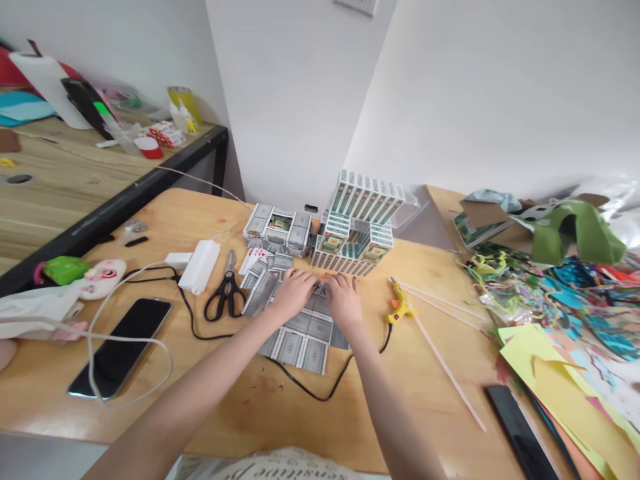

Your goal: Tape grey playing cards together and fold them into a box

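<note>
On the table (280,420), the left hand (295,290) and right hand (344,300) lie side by side on the card sheet (300,337); the card house (357,230) stands behind, scissors (226,293) left (phone (123,345) farther left), glue gun (399,308) right.

matt wooden table (280,413); glossy paper cards (305,337)

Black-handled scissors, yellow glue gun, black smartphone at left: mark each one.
Black-handled scissors (229,279): head view, on the pivot above the handles.
Yellow glue gun (399,309): head view, on its body.
Black smartphone (121,347): head view, middle of its dark screen.
</note>
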Demonstrator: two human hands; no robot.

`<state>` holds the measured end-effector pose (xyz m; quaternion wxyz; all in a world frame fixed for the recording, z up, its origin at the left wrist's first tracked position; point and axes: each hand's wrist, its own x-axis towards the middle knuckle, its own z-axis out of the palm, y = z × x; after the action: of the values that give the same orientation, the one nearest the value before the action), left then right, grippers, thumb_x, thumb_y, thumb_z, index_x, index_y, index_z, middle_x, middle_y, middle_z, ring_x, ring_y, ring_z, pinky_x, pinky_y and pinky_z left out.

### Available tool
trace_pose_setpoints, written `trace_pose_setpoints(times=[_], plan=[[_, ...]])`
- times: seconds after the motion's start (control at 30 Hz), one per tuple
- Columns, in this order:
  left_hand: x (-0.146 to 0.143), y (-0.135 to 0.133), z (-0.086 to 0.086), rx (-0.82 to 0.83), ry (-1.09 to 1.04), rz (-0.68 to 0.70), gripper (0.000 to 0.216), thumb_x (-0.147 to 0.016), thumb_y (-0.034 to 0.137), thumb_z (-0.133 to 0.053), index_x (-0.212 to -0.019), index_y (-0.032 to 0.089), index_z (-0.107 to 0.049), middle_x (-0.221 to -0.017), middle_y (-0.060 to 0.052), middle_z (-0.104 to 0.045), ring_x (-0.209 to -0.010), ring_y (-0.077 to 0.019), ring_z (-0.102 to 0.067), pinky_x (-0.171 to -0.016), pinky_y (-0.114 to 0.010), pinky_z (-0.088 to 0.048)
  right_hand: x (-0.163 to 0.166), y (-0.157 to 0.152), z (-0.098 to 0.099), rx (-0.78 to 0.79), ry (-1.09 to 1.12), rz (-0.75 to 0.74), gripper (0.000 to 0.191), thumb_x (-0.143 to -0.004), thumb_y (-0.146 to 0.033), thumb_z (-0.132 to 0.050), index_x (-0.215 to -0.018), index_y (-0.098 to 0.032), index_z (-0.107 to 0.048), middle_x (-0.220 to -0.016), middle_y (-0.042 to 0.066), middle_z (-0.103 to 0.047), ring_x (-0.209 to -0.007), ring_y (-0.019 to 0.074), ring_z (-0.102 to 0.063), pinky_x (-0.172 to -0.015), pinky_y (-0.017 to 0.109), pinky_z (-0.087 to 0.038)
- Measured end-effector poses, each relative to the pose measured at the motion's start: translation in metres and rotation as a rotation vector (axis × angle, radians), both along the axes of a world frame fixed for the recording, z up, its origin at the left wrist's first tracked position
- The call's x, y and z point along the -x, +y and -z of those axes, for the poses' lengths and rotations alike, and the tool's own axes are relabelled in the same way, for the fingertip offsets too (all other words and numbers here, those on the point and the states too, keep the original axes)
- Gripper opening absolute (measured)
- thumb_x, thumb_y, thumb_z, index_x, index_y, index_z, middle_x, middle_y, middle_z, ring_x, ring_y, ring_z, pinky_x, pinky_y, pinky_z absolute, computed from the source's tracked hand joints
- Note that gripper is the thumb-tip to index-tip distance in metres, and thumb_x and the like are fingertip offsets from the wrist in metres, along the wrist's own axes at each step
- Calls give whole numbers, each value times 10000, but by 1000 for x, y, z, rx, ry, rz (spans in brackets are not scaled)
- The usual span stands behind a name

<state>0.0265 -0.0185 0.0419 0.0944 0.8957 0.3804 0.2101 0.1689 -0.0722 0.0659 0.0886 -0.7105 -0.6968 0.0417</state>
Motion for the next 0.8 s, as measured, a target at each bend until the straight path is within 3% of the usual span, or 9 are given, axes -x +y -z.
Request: trace_pose_setpoints(times=[0.13, 0.3, 0.5, 0.6, 0.8], plan=[[2, -28, 9, -67, -130, -136, 278, -820, 133, -427, -1085, 143, -510, -1182, -124, -529, -1193, -254, -401, -1022, -447, -298, 5, 18, 1, 184, -82, -56, 254, -901, -232, -368, -1063, -187, -558, -978, 92, -655, -934, 210, -600, -838, 335, -409], [6, -62, 22, -26, -85, -266, 212, -797, 200, -482, -994, 132, -517, -1177, -161, -488, -1170, -312, -408, -1004, -497, -322, 1, 26, -4, 258, -171, -41, 225, -891, -261, -403, -1050, -181, -542, -966, 102, -665, -878, 221, -633, -697, 296, -428], [5, -66, 20, 26, 57, -261, 348, -839, 310, -446, -1156, 173, -485, -1248, -127, -476, -1210, -317, -380, -1048, -570, -208, 9, 42, -12, 267, -142, -156, 274, -884, -359, -428, -1101, -214, -512, -985, 79, -670, -922, 216, -620, -711, 275, -408], [4, -66, 19, 22, 86, -259, 360, -850, 333, -430, -1176, 195, -493, -1256, -107, -486, -1222, -306, -375, -1059, -567, -183, 15, 50, -10, 268, -130, -207, 244, -885, -313, -422, -1101, -234, -501, -993, 57, -669, -929, 204, -611, -717, 270, -394], [4, -68, 22, 11, 115, -254, 372, -863, 344, -405, -1178, 178, -512, -1284, -103, -483, -1235, -309, -365, -1069, -562, -164, 21, 52, 2, 285, -151, -184, 216, -891, -273, -368, -1055, -231, -503, -943, 65, -665, -876, 205, -612, -692, 274, -381]])
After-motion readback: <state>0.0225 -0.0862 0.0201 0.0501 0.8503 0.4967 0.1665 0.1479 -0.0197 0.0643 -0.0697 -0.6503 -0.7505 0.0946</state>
